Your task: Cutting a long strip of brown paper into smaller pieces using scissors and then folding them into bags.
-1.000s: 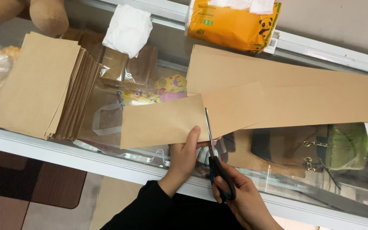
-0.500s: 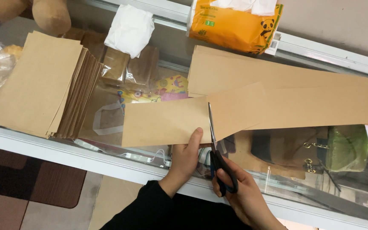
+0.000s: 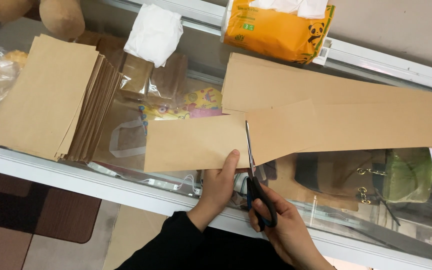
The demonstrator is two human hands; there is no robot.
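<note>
Head view: your right hand (image 3: 286, 227) grips the scissors (image 3: 255, 180), their blades now further into the brown paper strip (image 3: 286, 132) than a second ago, close to its far edge. Your left hand (image 3: 220, 182) stays clamped on the piece left of the scissors, thumb on top. The strip lies on the glass worktop (image 3: 126, 175), right of the stack of cut sheets (image 3: 51, 97).

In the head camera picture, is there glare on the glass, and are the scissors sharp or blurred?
Head view: pale reflections streak the glass counter top, veiling the items beneath; the scissors and brown paper strip look sharp; light is soft, shadows faint; edges bend slightly.
</note>
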